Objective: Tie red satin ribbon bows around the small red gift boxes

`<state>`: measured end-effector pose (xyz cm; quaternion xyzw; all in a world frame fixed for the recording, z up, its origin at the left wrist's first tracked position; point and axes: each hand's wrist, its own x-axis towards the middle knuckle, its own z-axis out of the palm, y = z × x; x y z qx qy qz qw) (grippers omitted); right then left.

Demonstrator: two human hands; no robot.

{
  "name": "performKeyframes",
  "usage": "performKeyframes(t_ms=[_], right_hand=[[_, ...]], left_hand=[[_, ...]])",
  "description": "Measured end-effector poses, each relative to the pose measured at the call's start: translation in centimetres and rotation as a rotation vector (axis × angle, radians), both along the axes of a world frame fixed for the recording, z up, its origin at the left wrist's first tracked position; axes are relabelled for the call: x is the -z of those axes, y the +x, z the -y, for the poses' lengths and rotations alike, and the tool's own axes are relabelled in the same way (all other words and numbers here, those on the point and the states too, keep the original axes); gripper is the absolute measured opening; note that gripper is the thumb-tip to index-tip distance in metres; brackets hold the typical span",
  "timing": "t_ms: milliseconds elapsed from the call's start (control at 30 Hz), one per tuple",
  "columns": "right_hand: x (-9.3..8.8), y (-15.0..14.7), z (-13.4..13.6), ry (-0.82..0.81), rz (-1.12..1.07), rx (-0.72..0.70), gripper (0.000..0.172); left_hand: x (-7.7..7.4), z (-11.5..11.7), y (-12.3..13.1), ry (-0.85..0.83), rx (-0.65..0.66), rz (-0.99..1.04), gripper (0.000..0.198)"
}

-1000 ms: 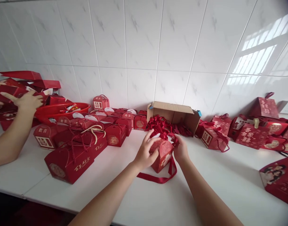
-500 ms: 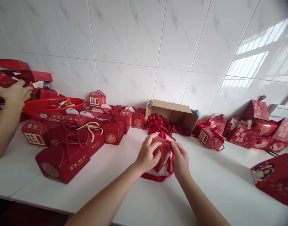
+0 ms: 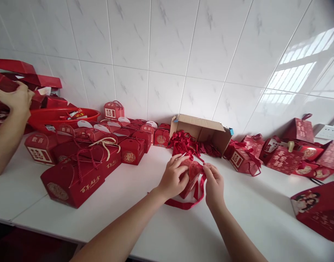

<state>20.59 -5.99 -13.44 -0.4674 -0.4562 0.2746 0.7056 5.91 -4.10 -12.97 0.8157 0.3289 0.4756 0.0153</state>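
A small red gift box (image 3: 186,191) stands on the white table in front of me, partly covered by my fingers. My left hand (image 3: 173,178) is closed around its left side and top. At the box's upper right, my right hand (image 3: 214,185) pinches a red ribbon (image 3: 186,205). A loop of that ribbon curves over the tabletop in front of the box. Just behind it, a heap of red ribbons (image 3: 183,142) spills from an opened cardboard box (image 3: 216,140) lying on its side.
Many red gift boxes (image 3: 74,185) crowd the left side, one tied with cream cord. More red boxes (image 3: 283,157) stand at the right, below a white socket strip (image 3: 328,131). At far left, a co-worker's hand (image 3: 18,98) holds a red box beside a red basin (image 3: 55,115).
My right hand has drawn slightly rightward from the box with the ribbon pinched. The left hand stays on the box. The co-worker's hand has shifted a little left, and the view has tilted slightly.
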Motion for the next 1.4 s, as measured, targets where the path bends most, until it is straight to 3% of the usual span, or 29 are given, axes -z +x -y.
performKeyframes(t_ms=[367, 667, 767, 833, 900, 1100, 1267, 1400], right_hand=[[0.3, -0.2, -0.1, -0.045, 0.13, 0.009, 0.027], [0.4, -0.3, -0.2, -0.043, 0.228, -0.004, 0.032], [0.2, -0.4, -0.1, 0.026, 0.326, 0.087, 0.025], [0.0, -0.5, 0.0, 0.105, 0.391, 0.103, 0.034], [-0.3, -0.6, 0.1, 0.153, 0.439, 0.054, 0.039], [-0.9, -0.2, 0.1, 0.101, 0.321, -0.218, 0.022], [-1.9, 0.7, 0.8, 0.172, 0.202, -0.153, 0.016], [-2.6, 1.5, 1.6, 0.328, 0.086, -0.069, 0.015]], left_hand=[[0.0, 0.2, 0.1, -0.014, -0.004, -0.043, 0.021], [-0.1, 0.4, 0.2, -0.032, -0.056, -0.089, 0.04], [-0.1, 0.4, 0.2, 0.022, -0.099, -0.059, 0.045], [-0.2, 0.4, 0.1, 0.089, -0.105, -0.029, 0.049], [-0.4, 0.6, 0.1, 0.158, -0.075, -0.013, 0.053], [-0.9, 1.2, 0.2, 0.261, -0.006, -0.034, 0.064], [-0.8, 0.6, 0.0, 0.164, -0.176, 0.07, 0.054], [-0.6, -0.4, -0.4, -0.073, -0.251, 0.194, 0.034]])
